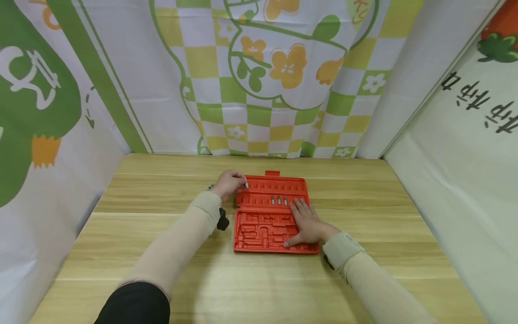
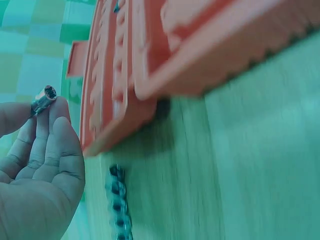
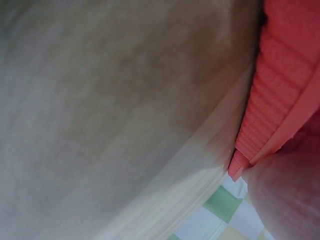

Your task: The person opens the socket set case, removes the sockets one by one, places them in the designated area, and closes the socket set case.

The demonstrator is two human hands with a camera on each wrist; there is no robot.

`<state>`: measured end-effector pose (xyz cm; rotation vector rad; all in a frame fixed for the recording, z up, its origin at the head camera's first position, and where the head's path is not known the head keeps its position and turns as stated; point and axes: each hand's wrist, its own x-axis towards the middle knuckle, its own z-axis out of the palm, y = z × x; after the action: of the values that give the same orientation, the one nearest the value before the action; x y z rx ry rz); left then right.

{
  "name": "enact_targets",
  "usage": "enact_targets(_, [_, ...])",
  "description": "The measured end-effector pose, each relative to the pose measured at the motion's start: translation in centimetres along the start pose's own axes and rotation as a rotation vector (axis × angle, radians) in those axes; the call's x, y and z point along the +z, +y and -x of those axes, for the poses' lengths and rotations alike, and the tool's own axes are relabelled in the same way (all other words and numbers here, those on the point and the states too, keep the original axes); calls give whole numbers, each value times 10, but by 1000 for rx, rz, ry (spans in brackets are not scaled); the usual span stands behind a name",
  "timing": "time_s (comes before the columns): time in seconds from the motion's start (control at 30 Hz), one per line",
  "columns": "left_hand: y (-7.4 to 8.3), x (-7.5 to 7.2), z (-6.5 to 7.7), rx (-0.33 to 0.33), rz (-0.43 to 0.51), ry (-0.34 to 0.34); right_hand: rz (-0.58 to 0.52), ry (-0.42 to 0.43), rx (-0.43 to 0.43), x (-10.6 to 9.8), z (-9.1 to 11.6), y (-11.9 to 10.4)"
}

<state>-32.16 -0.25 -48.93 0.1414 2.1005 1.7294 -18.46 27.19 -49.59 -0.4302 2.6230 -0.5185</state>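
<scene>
My left hand [image 1: 228,183] pinches a small metal socket [image 2: 44,98] between thumb and fingertips, its hollow end showing in the left wrist view. That hand is at the left end of the slotted upper half of an open red tool case [image 1: 259,248]. Three small metal sockets [image 1: 279,200] stand in a row of slots in this half. The lower half has moulded recesses. My right hand [image 1: 308,223] rests on the right side of the case, fingers spread and thumb over the lower half. In the right wrist view only part of this hand shows beside the red case wall.
A row of several metal sockets [image 2: 119,205] lies on the wooden table [image 1: 174,270] left of the case, mostly hidden behind the left hand in the head view. A patterned cloth [image 1: 263,121] hangs behind the table, and white printed sheets flank both sides.
</scene>
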Motion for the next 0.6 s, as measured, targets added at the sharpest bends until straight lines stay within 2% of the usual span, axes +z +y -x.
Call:
enact_targets(0.3, [-4, -30, 2, -54, 18, 88, -1, 4, 4, 2, 0, 2])
enact_targets(0.6, [-13, -61, 2, -54, -1, 126, -25, 5, 3, 4, 0, 3])
